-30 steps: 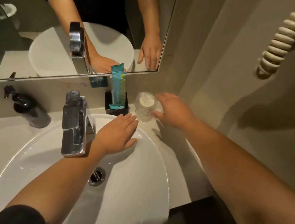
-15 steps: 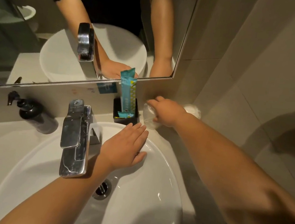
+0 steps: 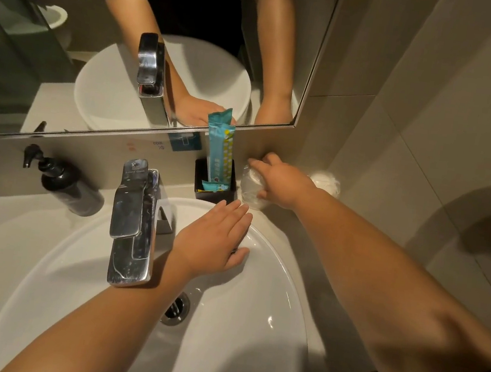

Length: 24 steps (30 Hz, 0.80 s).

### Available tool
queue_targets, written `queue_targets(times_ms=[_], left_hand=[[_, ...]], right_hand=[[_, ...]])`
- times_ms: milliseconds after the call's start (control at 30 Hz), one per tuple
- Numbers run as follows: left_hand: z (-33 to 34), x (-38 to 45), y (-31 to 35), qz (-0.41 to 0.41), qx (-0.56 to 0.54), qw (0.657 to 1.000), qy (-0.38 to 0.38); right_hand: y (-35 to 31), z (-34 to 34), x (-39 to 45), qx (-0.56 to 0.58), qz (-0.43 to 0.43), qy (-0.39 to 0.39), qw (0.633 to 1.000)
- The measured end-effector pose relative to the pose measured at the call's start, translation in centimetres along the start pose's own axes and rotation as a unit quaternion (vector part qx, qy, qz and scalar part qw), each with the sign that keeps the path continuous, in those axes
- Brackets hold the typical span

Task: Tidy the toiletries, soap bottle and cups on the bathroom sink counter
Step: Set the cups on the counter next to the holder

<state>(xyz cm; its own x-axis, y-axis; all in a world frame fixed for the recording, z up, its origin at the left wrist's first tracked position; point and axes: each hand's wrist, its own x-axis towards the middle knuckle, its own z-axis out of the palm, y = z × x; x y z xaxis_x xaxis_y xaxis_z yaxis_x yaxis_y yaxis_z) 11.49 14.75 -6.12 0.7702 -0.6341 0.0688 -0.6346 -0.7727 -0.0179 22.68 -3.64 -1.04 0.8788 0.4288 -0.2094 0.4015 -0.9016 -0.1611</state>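
Two hands show: right hand [image 3: 281,184] grips a clear plastic cup [image 3: 251,191] at centre; left hand [image 3: 212,240] lies flat on the white round sink [image 3: 274,266].

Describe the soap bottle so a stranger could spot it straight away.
Start at the chrome faucet behind the white basin. Look left along the counter, just below the mirror. The soap bottle is the only dark, glossy container there, topped by a black pump.
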Motion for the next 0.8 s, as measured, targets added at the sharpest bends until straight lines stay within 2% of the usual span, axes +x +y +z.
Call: queue_targets(times_ms=[267, 433, 533, 800], left_hand=[[-0.7, 0.0, 0.2, -0.011, 0.007, 1.000, -0.029], [-1.2, -0.1, 0.3, -0.013, 0.004, 0.999, -0.032], [-1.3, -0.1, 0.4, -0.014, 0.001, 0.999, -0.029], [-1.2, 0.0, 0.4, -0.019, -0.015, 0.999, -0.036]], right_hand=[[1.6, -3.4, -2.7, 0.008, 0.007, 0.026, 1.000], [5.0, -6.1, -5.8, -0.054, 0.091, 0.047, 0.993], [6.3, -6.2, -6.7, -0.056, 0.141, 0.016, 0.988], [5.5, -3.5, -5.3, -0.061, 0.203, -0.072, 0.975]])
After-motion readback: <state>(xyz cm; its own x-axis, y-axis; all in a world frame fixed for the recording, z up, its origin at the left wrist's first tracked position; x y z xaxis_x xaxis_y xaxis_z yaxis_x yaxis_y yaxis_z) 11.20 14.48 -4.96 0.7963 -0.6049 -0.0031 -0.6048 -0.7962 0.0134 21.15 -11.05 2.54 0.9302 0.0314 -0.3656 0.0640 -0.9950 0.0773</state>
